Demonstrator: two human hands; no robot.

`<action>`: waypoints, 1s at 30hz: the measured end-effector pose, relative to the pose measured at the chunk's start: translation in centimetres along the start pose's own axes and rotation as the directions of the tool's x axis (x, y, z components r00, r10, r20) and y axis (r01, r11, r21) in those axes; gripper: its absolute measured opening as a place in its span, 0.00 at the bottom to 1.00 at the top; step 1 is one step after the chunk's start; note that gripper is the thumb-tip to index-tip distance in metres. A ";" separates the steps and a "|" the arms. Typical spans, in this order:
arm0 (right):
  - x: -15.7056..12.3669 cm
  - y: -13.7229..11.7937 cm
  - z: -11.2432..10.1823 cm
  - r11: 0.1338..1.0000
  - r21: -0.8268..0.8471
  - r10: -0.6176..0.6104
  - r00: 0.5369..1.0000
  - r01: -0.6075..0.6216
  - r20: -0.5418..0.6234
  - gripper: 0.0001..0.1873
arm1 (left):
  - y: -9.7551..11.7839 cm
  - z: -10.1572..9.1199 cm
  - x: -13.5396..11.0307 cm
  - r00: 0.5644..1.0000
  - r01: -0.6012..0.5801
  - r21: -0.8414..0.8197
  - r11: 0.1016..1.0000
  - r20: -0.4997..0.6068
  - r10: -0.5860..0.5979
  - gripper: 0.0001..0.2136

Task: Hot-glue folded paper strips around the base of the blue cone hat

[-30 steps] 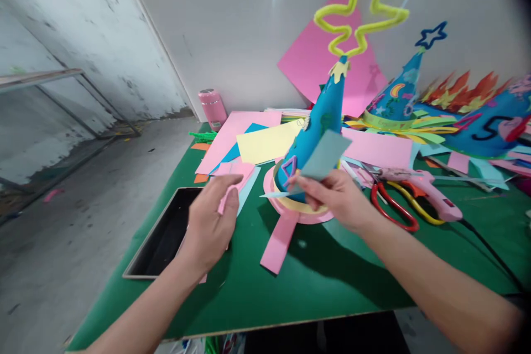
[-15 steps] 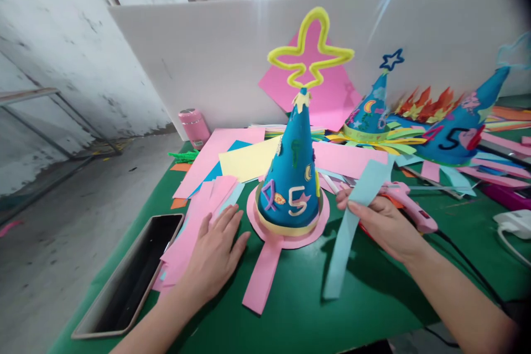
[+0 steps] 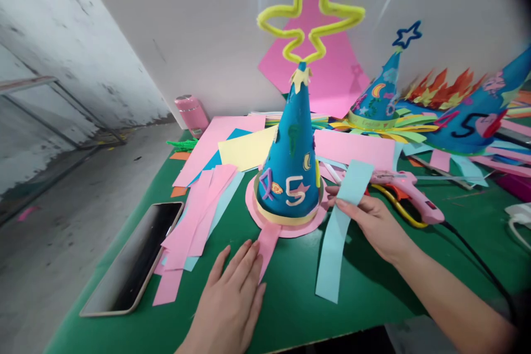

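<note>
A blue paper cone hat stands upright on a pink paper ring, topped by a yellow pipe-cleaner star. From the ring's front a pink paper strip runs toward me. My left hand lies flat with fingers stretched out, its fingertips at the left edge of that strip. Right of the hat, my right hand pinches a light-blue paper strip between thumb and fingers. The strip hangs down at a slant, its lower end near the table.
Loose pink strips and a phone lie at the left. Behind the right hand are a pink glue gun with a cord and yellow-handled scissors. A pink bottle and other decorated hats stand farther back.
My left hand has moved from the loose pink strips toward the front, to the strip on the ring. My right hand keeps the light-blue strip, shifted slightly left. The view has tilted down.
</note>
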State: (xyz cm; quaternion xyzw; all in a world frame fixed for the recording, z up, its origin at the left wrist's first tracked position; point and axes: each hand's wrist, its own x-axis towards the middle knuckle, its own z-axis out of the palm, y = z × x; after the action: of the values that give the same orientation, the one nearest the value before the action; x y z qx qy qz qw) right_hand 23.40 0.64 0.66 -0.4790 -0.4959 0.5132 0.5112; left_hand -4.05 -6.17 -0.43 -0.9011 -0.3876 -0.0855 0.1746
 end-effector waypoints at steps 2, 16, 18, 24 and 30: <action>-0.2 -0.3 0.7 1.000 -0.025 0.015 0.998 -0.014 0.055 0.10 | -0.7 -0.1 0.1 1.000 -0.008 0.004 1.000 -0.002 0.008 0.18; -1.3 -1.8 1.6 1.000 -0.029 0.000 0.993 0.003 0.117 0.09 | -0.8 -2.7 2.3 0.921 0.263 -0.450 0.853 -0.147 -0.361 0.02; -1.5 -2.6 2.2 1.000 -0.021 -0.011 0.985 0.015 0.173 0.10 | -0.1 -3.4 4.4 0.896 0.308 -0.597 0.741 -0.081 -0.438 0.08; -1.0 -4.5 3.7 0.993 -0.030 -0.107 0.981 0.113 0.164 0.09 | 1.7 -4.2 10.0 0.858 0.476 -0.879 0.026 0.457 -0.232 0.13; 0.0 -4.2 3.2 0.923 -0.047 -0.377 0.922 0.382 0.083 0.10 | 1.7 -2.5 10.1 0.777 0.525 -0.785 -0.329 0.600 -0.192 0.17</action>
State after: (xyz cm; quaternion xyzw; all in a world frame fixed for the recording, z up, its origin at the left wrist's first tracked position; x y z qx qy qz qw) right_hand 20.41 0.47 5.00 -0.3705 -0.6133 0.4059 0.5674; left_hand 4.05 -1.48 4.37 -0.5308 -0.4593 -0.2953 -0.6482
